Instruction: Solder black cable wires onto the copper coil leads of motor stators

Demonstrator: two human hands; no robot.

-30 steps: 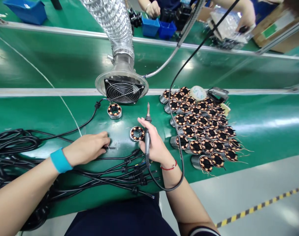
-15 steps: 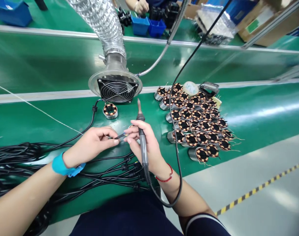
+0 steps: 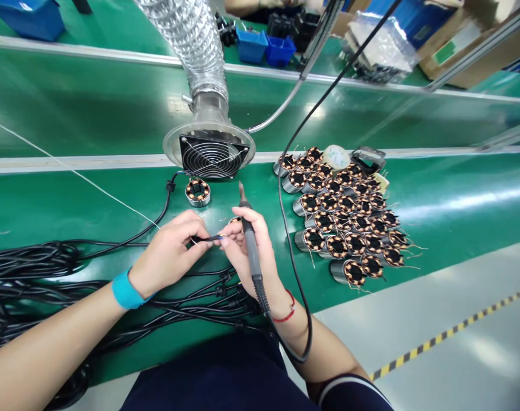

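My left hand (image 3: 169,252) pinches the end of a thin black cable (image 3: 204,238), with a blue wrist strap (image 3: 127,291) on that wrist. My right hand (image 3: 246,245) holds a soldering iron (image 3: 251,245) like a pen, its tip (image 3: 241,191) pointing up and away. The right fingertips touch the cable's end. Just beyond them, a copper-wound motor stator (image 3: 235,220) is mostly hidden by the right hand. Another stator (image 3: 198,192) lies on the green belt to the left. Several more stand in tight rows (image 3: 341,220) to the right.
A ducted fume extractor (image 3: 212,155) stands beyond the hands. A coiled bundle of black cables (image 3: 24,262) covers the left of the bench. A tape roll (image 3: 335,157) sits behind the rows. Beyond, a co-worker's arm (image 3: 268,4) and blue bins (image 3: 252,45) show.
My left hand has lifted the cable end from the belt and brought it to my right fingers. My right hand has moved left over the stator, now mostly hiding it.
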